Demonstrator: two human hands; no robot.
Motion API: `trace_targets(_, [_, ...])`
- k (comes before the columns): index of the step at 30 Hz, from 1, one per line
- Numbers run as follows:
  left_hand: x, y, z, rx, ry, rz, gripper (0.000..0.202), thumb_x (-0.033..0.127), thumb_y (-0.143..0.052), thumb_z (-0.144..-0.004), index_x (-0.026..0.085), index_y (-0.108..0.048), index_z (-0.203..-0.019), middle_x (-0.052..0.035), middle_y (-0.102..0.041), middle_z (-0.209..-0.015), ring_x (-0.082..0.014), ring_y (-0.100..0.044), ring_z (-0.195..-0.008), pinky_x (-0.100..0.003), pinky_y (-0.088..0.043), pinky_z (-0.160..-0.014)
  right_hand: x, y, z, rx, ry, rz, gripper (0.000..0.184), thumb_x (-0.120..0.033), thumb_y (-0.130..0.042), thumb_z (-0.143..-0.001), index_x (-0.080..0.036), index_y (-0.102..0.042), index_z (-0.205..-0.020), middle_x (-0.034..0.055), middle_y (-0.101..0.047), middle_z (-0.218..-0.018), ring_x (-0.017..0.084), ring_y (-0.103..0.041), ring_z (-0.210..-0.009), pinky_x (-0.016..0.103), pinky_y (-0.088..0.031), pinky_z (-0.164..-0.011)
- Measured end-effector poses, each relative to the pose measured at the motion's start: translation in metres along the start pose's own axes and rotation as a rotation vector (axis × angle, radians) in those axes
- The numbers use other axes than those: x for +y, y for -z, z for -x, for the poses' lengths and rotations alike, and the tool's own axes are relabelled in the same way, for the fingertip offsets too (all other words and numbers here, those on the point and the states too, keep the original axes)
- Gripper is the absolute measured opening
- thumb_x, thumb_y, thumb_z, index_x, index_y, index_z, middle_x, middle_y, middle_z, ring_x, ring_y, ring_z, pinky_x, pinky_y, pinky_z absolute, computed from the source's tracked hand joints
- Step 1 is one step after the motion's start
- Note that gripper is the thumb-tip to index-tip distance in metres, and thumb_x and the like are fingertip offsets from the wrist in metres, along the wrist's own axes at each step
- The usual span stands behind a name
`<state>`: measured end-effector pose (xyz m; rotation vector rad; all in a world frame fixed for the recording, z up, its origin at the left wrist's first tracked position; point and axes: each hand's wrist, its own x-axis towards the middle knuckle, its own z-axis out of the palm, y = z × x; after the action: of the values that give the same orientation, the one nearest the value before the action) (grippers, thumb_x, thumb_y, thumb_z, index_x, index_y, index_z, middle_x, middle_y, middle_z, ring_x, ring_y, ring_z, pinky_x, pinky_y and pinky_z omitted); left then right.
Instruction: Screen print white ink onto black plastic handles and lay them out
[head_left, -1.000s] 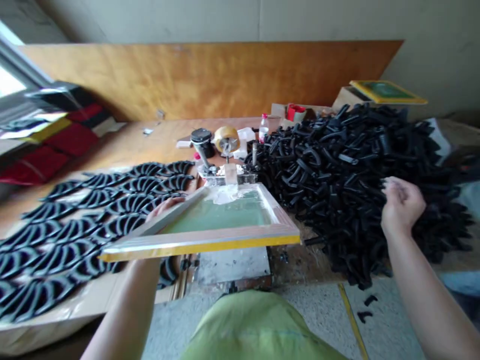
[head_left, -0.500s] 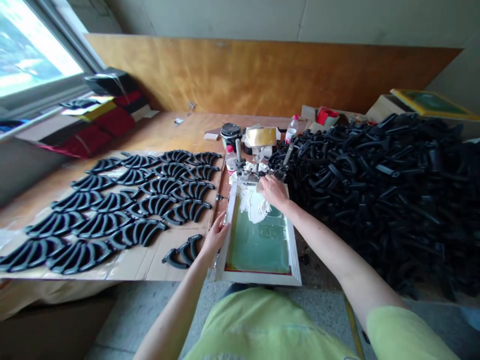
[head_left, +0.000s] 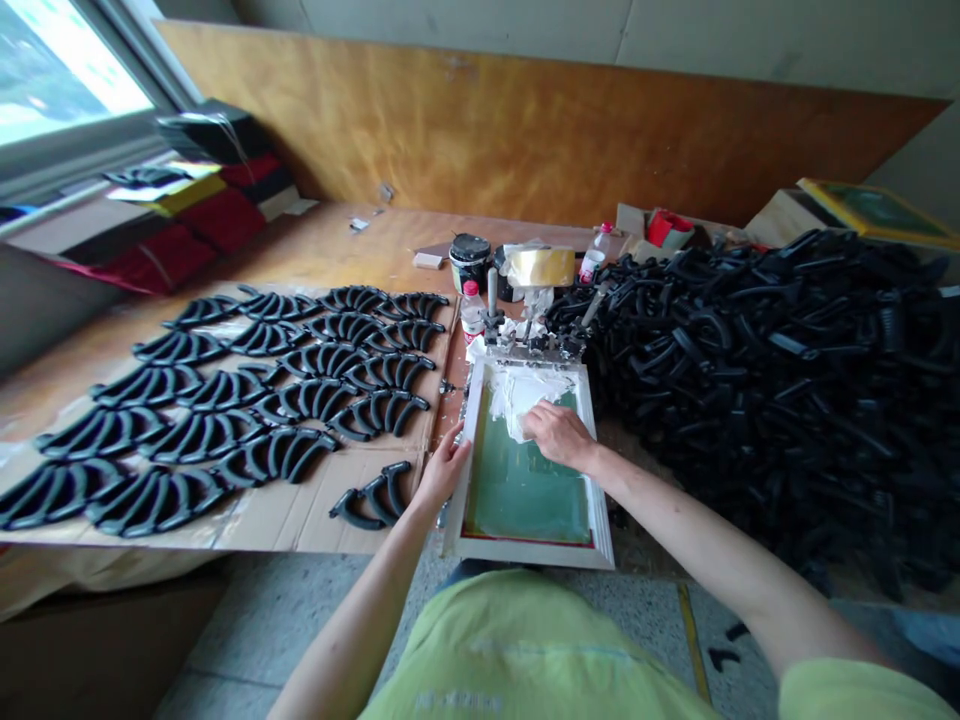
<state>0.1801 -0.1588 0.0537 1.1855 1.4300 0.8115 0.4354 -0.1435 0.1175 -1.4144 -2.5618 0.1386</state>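
A screen printing frame [head_left: 600, 510] with a pale border and green mesh lies in front of me, its far end at a metal clamp [head_left: 534, 346]. White ink [head_left: 517, 395] is smeared over the far part of the mesh. My left hand [head_left: 447, 462] holds the frame's left edge, thumb on the border. Over the mesh, at the near right of the ink, my right hand [head_left: 561, 436] is closed, fingers pressed together and pointing left. What it grips is hidden by the fingers and blends with the white ink.
Rows of black curved handles [head_left: 180, 425] cover cardboard [head_left: 300, 515] at left, with a small group [head_left: 371, 497] near my left forearm. A big heap of black parts [head_left: 750, 400] fills the right. Bottles [head_left: 472, 315] and a black tub [head_left: 470, 262] stand behind the clamp.
My right hand has moved from the frame's far end toward me over the mesh, and the white ink now spreads wider at the far end. The left hand stays at the frame's left edge.
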Motion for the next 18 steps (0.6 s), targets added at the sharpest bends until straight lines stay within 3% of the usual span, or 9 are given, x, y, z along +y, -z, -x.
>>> trace_targets(3, [0.001, 0.0, 0.001, -0.034, -0.038, 0.018, 0.066, 0.052, -0.06, -0.08, 0.019, -0.053, -0.137, -0.0011, -0.064, -0.073, -0.0169, -0.059, -0.068, -0.026, -0.046, -0.062, 0.001, 0.014, 0.01, -0.044, 0.142, -0.041, 0.018, -0.007, -0.05, -0.081, -0.02, -0.063, -0.082, 0.0053, -0.065, -0.083, 0.021, -0.056, -0.086, 0.029, -0.04, -0.069])
trace_targets(5, [0.001, 0.001, 0.001, -0.043, -0.039, 0.023, 0.067, 0.053, -0.059, -0.08, 0.019, -0.052, -0.138, -0.0011, -0.065, -0.074, -0.0166, -0.06, -0.068, -0.026, -0.046, -0.062, 0.006, 0.019, 0.007, -0.031, 0.11, -0.05, 0.014, -0.011, -0.053, -0.082, -0.021, -0.063, -0.081, 0.0039, -0.064, -0.082, 0.02, -0.056, -0.084, 0.029, -0.04, -0.067])
trace_targets(8, [0.002, 0.001, 0.0, -0.075, -0.018, 0.042, 0.071, 0.056, -0.057, -0.081, 0.018, -0.049, -0.139, -0.0011, -0.065, -0.075, -0.0159, -0.059, -0.066, -0.026, -0.045, -0.06, 0.007, 0.013, 0.004, 0.052, -0.003, -0.029, 0.015, -0.01, -0.052, -0.083, -0.02, -0.064, -0.083, 0.0059, -0.064, -0.085, 0.022, -0.055, -0.087, 0.03, -0.04, -0.068])
trace_targets(13, [0.002, 0.002, 0.0, -0.087, 0.001, 0.058, 0.075, 0.059, -0.06, -0.078, 0.018, -0.048, -0.139, -0.0019, -0.067, -0.08, -0.0153, -0.06, -0.066, -0.025, -0.045, -0.059, 0.005, 0.0, 0.015, 0.056, 0.074, -0.061, 0.017, -0.01, -0.052, -0.086, -0.019, -0.066, -0.091, 0.0064, -0.065, -0.089, 0.021, -0.056, -0.093, 0.029, -0.043, -0.076])
trace_targets(15, [0.008, 0.003, 0.002, -0.084, 0.008, 0.066, 0.077, 0.059, -0.062, -0.076, 0.017, -0.049, -0.139, -0.0023, -0.068, -0.081, -0.0154, -0.061, -0.066, -0.025, -0.045, -0.06, 0.01, 0.006, 0.006, 0.095, 0.003, -0.088, 0.012, -0.02, -0.059, -0.087, -0.02, -0.067, -0.096, 0.0048, -0.067, -0.09, 0.02, -0.058, -0.091, 0.028, -0.044, -0.076])
trace_targets(18, [0.028, 0.009, 0.01, -0.106, 0.015, 0.106, 0.081, 0.059, -0.065, -0.073, 0.017, -0.047, -0.14, -0.0028, -0.069, -0.081, -0.0159, -0.061, -0.066, -0.025, -0.045, -0.059, 0.026, 0.026, -0.028, 0.165, -0.19, -0.071, 0.038, -0.033, -0.068, -0.084, -0.027, -0.062, -0.121, 0.0033, -0.069, -0.099, 0.02, -0.061, -0.091, 0.028, -0.045, -0.076])
